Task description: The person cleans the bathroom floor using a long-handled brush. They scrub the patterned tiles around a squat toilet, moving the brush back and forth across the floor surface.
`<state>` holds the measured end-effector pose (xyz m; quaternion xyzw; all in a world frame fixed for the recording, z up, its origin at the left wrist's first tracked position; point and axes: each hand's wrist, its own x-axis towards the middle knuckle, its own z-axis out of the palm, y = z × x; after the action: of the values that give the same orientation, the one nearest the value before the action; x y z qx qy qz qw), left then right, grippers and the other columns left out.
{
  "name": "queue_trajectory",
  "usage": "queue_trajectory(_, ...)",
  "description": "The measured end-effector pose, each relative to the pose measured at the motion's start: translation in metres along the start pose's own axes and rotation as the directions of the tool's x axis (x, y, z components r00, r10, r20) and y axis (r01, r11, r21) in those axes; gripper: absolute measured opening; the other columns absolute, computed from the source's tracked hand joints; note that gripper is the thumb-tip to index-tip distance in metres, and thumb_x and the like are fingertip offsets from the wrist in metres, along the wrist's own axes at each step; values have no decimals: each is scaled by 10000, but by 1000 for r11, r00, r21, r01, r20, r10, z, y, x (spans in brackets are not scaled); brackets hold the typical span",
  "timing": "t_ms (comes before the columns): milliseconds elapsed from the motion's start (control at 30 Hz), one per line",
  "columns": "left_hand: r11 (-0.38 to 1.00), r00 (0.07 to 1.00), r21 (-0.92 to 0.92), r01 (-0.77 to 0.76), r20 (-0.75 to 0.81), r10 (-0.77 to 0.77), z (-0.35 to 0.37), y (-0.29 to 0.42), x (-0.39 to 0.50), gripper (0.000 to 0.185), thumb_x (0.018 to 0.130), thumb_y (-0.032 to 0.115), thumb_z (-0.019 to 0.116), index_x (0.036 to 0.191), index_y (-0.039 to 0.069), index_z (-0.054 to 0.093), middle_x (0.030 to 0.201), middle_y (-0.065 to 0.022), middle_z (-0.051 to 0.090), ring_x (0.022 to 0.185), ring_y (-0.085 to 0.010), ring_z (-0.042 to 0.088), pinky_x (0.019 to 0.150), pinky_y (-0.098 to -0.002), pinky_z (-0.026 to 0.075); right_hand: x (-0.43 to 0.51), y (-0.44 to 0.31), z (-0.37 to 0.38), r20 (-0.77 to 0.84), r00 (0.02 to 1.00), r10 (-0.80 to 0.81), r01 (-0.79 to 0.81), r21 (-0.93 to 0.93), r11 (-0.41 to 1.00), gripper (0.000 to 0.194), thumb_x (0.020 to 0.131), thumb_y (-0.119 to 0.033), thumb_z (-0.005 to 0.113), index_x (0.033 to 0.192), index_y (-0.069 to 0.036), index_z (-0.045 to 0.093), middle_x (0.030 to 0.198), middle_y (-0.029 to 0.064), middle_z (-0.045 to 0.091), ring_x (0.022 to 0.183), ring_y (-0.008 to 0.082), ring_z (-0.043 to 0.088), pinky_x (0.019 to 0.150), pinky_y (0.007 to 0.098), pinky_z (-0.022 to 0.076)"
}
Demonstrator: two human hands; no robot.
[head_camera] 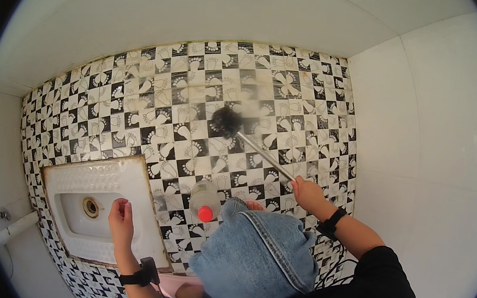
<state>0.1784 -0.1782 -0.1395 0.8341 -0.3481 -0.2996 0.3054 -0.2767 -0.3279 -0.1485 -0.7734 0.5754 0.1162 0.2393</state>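
Note:
My right hand (pixel 308 194) grips the end of a metal-handled toilet brush. Its black bristle head (pixel 226 121) rests on the wet-looking tiled floor (pixel 191 146), which has black and white squares with footprint patterns. Over the right edge of a white squat toilet (pixel 130 181) hangs my left hand (pixel 121 220), fingers curled and apparently holding nothing. A clear plastic bottle (pixel 205 195) with a red cap stands on the floor between the toilet and my denim-covered knee (pixel 258 255).
White walls (pixel 422 146) border the floor at the far side and on the right. A white pipe (pixel 16 229) and a metal valve (pixel 5 214) are at the left wall. Dark cables (pixel 342 264) hang by my right arm. Part of a pink slipper (pixel 255 205) shows past my knee.

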Motion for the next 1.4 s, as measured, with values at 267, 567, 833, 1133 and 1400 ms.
queue_trajectory(267,974,974,2,-225,13,225,-18,55,34,129,853,132,490,898,12,510,683,-4,490,589,-69,397,524,-208,347,-66,48,20,-171,884,435,-419,123,900,324,887,-305,336,782,-30,472,669,199,562,644,385,541,582,464,422)
queue_trajectory(567,961,957,-18,-277,90,277,16,63,43,127,855,134,491,907,20,511,698,7,478,603,-65,398,530,-200,342,-104,85,37,-164,703,692,-605,373,704,347,887,-273,317,855,21,499,755,242,558,730,386,535,632,460,424)
queue_trajectory(833,957,951,-34,-288,109,290,9,77,53,146,870,145,473,941,23,508,757,-1,498,632,-62,409,559,-196,354,-66,22,30,-139,886,442,-376,344,860,345,884,-310,329,858,-5,487,712,223,564,696,394,539,628,460,420)
queue_trajectory(1133,953,949,-77,-293,99,300,17,80,52,135,859,141,493,927,26,510,698,18,476,599,-51,396,529,-186,341,-153,101,35,-97,582,807,-740,349,575,385,898,-289,293,821,37,483,738,256,552,712,407,530,643,459,422)
queue_trajectory(1400,959,957,-8,-283,-62,282,-22,60,42,150,856,136,489,953,27,524,693,7,494,596,-66,402,534,-203,347,58,-29,15,-75,982,-172,177,71,982,317,877,-306,375,816,-19,495,660,176,569,625,353,554,563,438,429)
